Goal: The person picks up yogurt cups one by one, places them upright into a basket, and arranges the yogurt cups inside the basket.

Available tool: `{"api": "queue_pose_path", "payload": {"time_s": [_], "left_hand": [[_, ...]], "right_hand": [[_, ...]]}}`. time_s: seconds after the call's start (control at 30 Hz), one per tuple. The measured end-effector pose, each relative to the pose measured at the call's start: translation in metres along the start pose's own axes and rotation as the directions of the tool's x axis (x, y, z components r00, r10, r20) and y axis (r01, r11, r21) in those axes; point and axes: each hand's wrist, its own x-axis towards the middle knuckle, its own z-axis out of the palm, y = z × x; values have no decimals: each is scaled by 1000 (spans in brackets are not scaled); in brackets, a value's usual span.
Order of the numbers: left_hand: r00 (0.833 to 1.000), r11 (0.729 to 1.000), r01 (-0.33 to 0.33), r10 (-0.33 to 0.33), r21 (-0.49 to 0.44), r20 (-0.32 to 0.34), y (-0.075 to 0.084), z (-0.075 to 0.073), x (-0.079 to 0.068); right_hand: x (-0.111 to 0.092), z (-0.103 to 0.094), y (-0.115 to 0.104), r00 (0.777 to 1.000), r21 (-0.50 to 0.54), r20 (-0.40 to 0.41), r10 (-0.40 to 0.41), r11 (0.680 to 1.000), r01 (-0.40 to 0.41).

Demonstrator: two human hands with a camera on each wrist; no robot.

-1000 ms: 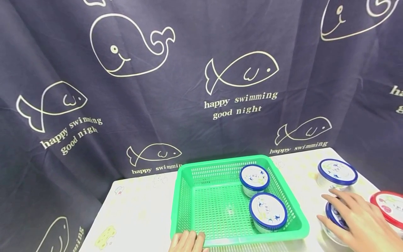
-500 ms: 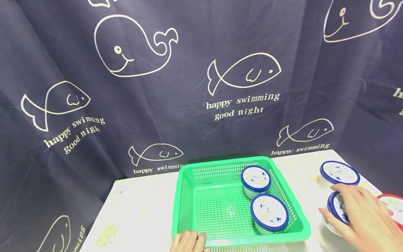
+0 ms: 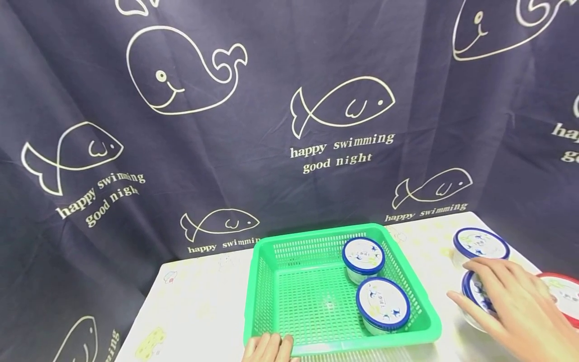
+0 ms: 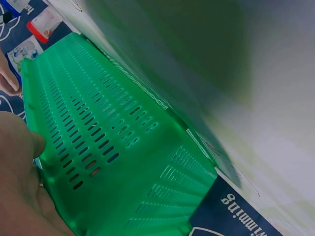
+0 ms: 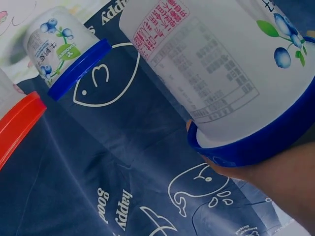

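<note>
My left hand (image 3: 269, 348) grips the near rim of a green plastic basket (image 3: 362, 345), fingers over the edge; in the left wrist view the thumb lies against the basket's wall (image 4: 98, 128). Inside, at the right, stand two white tubs with blue lids, a far one (image 3: 363, 255) and a nearer one (image 3: 383, 302). Right of the basket, my right hand (image 3: 513, 301) holds another blue-lidded tub (image 3: 475, 291) from above, thumb on the left and fingers across the far side. The right wrist view shows this tub's blueberry print (image 5: 283, 54) and fingertips at its lid edge.
Behind the held tub stands one more blue-lidded tub (image 3: 481, 244). A red-lidded tub (image 3: 563, 296) is partly hidden at the right, beyond the hand. A dark curtain (image 3: 253, 166) with whale and fish drawings hangs behind the patterned white table (image 3: 194, 301).
The right hand's spread fingers have come together around the tub's lid. The left hand keeps its place on the basket rim, and the head view has shifted slightly.
</note>
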Motion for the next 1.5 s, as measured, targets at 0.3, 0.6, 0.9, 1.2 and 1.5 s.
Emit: {"api": "queue_pose_path", "payload": {"time_s": [0.3,0.6,0.9,1.2,1.5], "left_hand": [[1000,1000,-19,19,7,-9,-1,-1,1],[999,1000,-19,19,20,41,-1,-3,2],[996,1000,-2,-1,24,93,0,-8,3],[997,1000,0,-2,23,81,2,-8,3],[999,1000,-3,2,27,46,1,-4,2]], "right_hand": [[15,-5,-9,994,3,-6,-108,994,108],[23,-4,-21,996,4,14,-89,996,89],[30,-3,-26,989,27,-10,-145,989,146],[38,1,-37,977,63,-18,-212,975,213],[46,0,-48,974,70,35,-222,973,219]]}}
